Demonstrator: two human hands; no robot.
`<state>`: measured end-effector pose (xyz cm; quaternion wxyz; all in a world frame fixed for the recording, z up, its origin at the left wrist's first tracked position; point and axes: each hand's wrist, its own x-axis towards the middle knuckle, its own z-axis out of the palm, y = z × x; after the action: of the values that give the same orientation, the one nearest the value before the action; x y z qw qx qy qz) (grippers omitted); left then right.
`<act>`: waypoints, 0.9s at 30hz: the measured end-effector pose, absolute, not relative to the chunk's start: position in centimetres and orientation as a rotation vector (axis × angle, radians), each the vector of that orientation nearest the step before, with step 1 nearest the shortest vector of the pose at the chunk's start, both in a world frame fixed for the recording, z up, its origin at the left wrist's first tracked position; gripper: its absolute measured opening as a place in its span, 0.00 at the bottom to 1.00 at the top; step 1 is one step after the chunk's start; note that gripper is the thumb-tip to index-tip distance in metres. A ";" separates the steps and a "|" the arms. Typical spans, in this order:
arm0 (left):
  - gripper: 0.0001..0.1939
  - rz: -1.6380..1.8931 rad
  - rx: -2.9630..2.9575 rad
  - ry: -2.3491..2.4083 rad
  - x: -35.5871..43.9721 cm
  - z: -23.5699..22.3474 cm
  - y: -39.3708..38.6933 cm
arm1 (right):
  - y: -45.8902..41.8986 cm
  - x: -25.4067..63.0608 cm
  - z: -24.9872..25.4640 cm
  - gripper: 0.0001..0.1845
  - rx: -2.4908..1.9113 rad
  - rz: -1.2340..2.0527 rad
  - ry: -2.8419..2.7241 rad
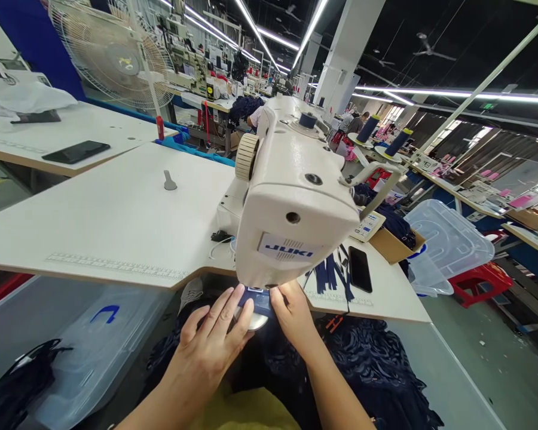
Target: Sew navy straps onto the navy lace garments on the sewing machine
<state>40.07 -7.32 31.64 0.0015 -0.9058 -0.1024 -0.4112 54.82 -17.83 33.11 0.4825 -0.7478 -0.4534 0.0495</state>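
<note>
A navy piece of fabric with a small white label lies under the head of a white JUKI sewing machine. My left hand rests at the fabric's left side, fingers stretched and apart, thumb and fingertips touching it. On the other side my right hand is closed on the fabric's right edge, its fingertips partly behind the machine head. A round pale metal part shows just below the fabric. The needle and presser foot are hidden by the machine head.
Dark navy garments pile up below the table edge. On the white tabletop lie a small grey metal piece, navy strips and a phone. Clear plastic bins, a fan and a cardboard box stand around.
</note>
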 end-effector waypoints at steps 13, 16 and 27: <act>0.18 -1.256 -2.829 -0.291 40.5 31.8 -7.6 | -21.3 57.2 27.9 0.14 -1.965 0.300 -1.388; 0.15 -1.266 -2.890 -0.305 40.2 31.7 -7.6 | -22.8 58.3 27.4 0.08 -1.998 0.349 -1.370; 0.06 -1.400 -2.656 -0.867 35.2 31.8 -0.4 | -21.6 55.0 35.6 0.04 -1.782 0.242 -1.310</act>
<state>35.20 -0.45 31.84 0.0080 -0.8499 -0.2773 -0.4480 54.95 -21.59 35.57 0.4425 -0.7183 -0.5280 0.0975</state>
